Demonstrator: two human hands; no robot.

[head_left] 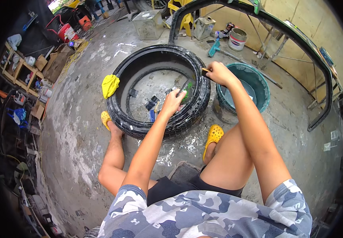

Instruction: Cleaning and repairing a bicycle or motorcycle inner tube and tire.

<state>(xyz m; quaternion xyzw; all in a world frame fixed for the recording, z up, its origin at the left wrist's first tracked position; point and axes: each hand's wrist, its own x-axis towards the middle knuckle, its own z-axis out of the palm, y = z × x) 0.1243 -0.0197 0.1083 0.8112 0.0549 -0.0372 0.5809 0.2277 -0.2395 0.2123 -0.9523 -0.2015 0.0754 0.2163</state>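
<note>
A large black tire lies flat on the concrete floor in front of me, between my feet. My left hand reaches over its opening, fingers closed on a thin dark flat piece with bright green beside it. Above the tire's right rim, my right hand pinches a small tool with a tan tip; the tool's kind is hard to make out. A yellow cloth hangs over the left rim. Inside the ring lie dark scraps and a small blue object.
A green bucket with liquid stands right of the tire. Behind are a white pail, a metal can and a long-handled teal tool. A black curved frame leans at right. Shelves and a red tank stand left.
</note>
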